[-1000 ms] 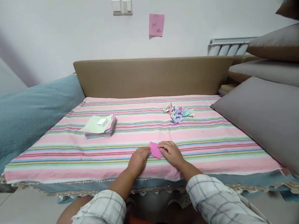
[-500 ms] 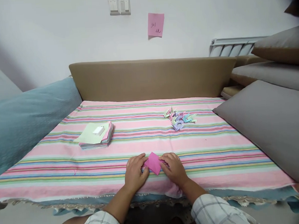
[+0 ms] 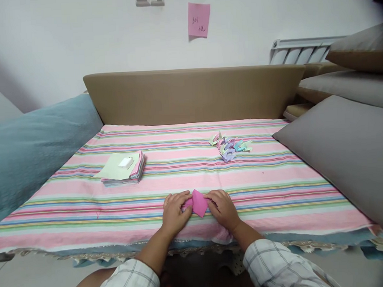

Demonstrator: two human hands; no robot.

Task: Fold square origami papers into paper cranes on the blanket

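A bright pink piece of folded paper (image 3: 199, 203) lies between my hands near the front of the striped cloth (image 3: 180, 178). Its middle shows as a diamond, with a narrower flap reaching left. My left hand (image 3: 176, 213) pinches that left flap between thumb and fingers. On the other side, the fingertips and thumb of my right hand (image 3: 223, 208) grip the paper's right corner. The right-hand end of the paper is mostly hidden by those fingers.
A stack of coloured paper sheets (image 3: 116, 169) sits at left with a small white box (image 3: 125, 162) on top. Several small folded paper pieces (image 3: 228, 149) lie in a heap at back right. Grey cushions (image 3: 342, 148) border the right, a blue cushion (image 3: 50, 142) the left.
The camera view has tilted slightly down. My left hand has shifted a little outward, showing more of the paper's left flap; both hands still hold the paper.
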